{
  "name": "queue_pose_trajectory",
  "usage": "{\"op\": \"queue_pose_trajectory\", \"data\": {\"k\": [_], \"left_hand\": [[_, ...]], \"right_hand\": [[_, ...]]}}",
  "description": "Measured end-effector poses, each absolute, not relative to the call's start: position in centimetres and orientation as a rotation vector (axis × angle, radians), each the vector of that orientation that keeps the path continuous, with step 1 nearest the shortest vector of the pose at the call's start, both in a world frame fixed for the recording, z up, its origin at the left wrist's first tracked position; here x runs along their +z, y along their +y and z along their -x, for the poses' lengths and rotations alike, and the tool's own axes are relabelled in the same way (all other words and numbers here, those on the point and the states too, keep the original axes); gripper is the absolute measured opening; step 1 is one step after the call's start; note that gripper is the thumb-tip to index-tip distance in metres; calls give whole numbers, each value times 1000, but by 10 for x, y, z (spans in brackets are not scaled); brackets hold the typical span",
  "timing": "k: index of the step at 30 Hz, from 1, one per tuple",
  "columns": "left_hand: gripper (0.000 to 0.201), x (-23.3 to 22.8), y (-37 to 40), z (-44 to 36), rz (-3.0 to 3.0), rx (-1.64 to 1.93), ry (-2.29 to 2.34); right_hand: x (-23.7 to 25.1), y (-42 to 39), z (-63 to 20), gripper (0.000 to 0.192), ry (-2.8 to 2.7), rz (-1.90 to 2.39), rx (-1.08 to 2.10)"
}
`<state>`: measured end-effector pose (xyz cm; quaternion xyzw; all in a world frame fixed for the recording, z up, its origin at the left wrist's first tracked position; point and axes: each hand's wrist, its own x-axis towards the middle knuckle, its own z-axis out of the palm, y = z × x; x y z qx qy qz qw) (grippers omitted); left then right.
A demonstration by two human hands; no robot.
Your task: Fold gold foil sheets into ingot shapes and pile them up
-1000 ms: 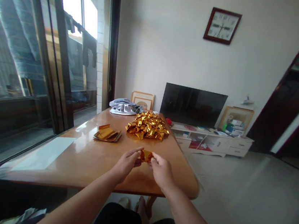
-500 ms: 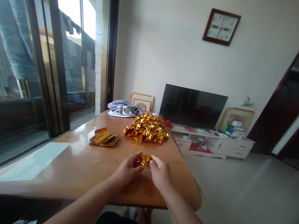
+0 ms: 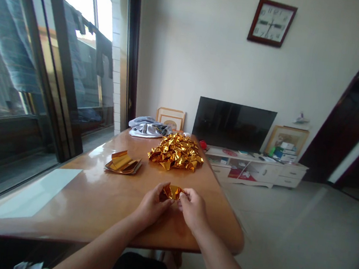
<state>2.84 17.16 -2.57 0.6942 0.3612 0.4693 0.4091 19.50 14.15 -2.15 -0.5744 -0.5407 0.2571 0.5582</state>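
Note:
A small folded piece of gold foil paper [image 3: 172,191] is pinched between my left hand [image 3: 152,205] and my right hand [image 3: 193,209], just above the near part of the wooden table [image 3: 99,199]. Both hands grip it by the fingertips, one on each side. Farther up the table lies a heap of folded gold foil pieces [image 3: 176,151]. To the left of the heap sits a flat stack of gold foil sheets [image 3: 122,163].
A bundle of grey cloth [image 3: 147,127] lies at the table's far end. A dark TV [image 3: 233,124] stands on a low white cabinet [image 3: 256,170] behind. Glass sliding doors [image 3: 43,70] run along the left. A clock [image 3: 271,22] hangs on the wall.
My hands have stayed together on the foil piece, shifting slightly toward me and working it. The camera tilted a little.

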Motion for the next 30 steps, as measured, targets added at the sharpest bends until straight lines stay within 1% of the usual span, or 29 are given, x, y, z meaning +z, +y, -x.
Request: {"op": "queue_pose_trajectory", "data": {"k": [5,8,9,12,13,17,23,30], "left_hand": [[63,-23,170,-29,-1757,1164,931],[66,-18,165,-29,-1752,1156,943],[62,-16,164,-29,-1762,1166,977],[38,-12,160,-26,-1850,1184,1170],[34,-11,160,-25,-1884,1156,1236],[35,-11,162,-24,-1918,1010,1349],[31,-13,165,-25,-1840,1005,1383],[29,-12,165,-25,-1885,956,1402]], "right_hand": [[-27,143,-195,29,-1277,1450,686],[-29,146,-197,28,-1289,1468,661],[-30,146,-198,28,-1285,1474,632],[-30,147,-199,28,-1270,1471,538],[-30,146,-198,29,-1270,1465,514],[-27,142,-194,31,-1297,1441,474],[-24,136,-188,33,-1346,1450,500],[-23,136,-186,32,-1338,1480,522]]}}
